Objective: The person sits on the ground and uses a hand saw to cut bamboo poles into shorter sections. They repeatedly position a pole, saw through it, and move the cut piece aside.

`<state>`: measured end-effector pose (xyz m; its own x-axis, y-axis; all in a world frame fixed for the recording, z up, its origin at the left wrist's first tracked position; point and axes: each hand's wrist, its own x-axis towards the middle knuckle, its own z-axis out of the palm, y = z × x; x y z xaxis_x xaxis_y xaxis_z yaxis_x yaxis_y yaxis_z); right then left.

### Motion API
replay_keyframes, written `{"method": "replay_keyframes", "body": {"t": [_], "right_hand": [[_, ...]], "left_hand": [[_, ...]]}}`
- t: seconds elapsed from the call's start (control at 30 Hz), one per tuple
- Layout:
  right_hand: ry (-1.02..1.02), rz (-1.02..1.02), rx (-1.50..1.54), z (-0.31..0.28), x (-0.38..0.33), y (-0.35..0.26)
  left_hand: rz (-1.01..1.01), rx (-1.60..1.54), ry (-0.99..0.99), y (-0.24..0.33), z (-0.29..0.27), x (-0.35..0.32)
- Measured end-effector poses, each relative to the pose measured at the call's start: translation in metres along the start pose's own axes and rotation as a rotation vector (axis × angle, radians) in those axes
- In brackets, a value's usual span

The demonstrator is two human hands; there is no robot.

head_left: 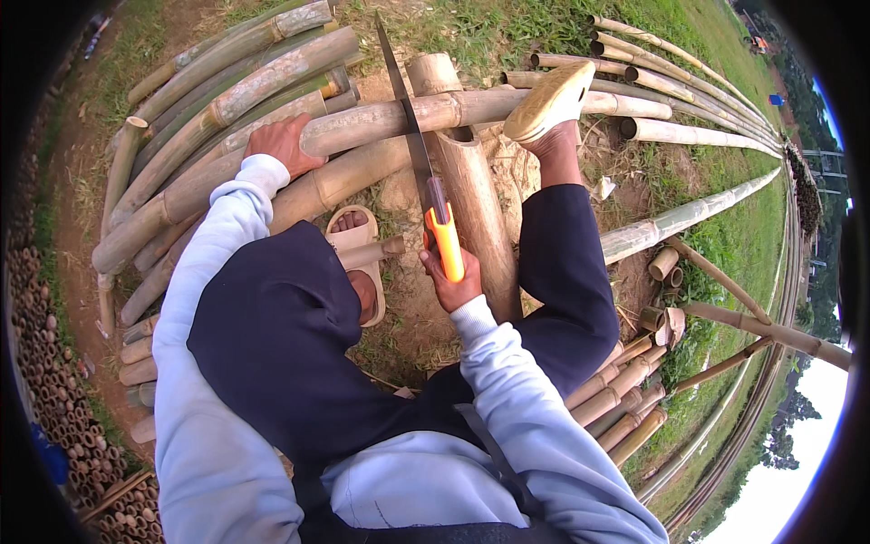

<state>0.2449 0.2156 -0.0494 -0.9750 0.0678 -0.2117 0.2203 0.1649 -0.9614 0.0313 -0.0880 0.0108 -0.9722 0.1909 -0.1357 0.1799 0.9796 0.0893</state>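
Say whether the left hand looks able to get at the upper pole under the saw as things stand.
Likely yes: the left hand sits right beside the left end of the pole, with nothing seen between them. The saw blade crosses farther right, leaving that end free.

Bamboo scattered across the grass

Long poles (698,136) fan toward the far edge of the grass (716,27), where a small blue object (777,100) shows. Shorter poles (614,388) lie stacked near crossed poles (797,342). Round cut ends (63,390) crowd the dirt's (82,227) left edge. Dark trees (784,435) rise beyond the grass.
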Motion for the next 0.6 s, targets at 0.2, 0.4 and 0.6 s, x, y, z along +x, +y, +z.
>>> {"method": "replay_keyframes", "body": {"t": [0.2,0.4,0.6], "right_hand": [[0.071,0.195,0.037,-0.007,-0.082,0.007],[-0.037,-0.022,0.004,0.000,0.046,0.019],[-0.010,0.130,0.031,-0.022,-0.091,0.010]], "left_hand": [[-0.016,-0.016,0.000,-0.005,0.010,-0.006],[0.050,0.015,0.038,-0.003,0.011,0.003],[0.025,0.008,0.065,-0.011,0.015,-0.006]]}}
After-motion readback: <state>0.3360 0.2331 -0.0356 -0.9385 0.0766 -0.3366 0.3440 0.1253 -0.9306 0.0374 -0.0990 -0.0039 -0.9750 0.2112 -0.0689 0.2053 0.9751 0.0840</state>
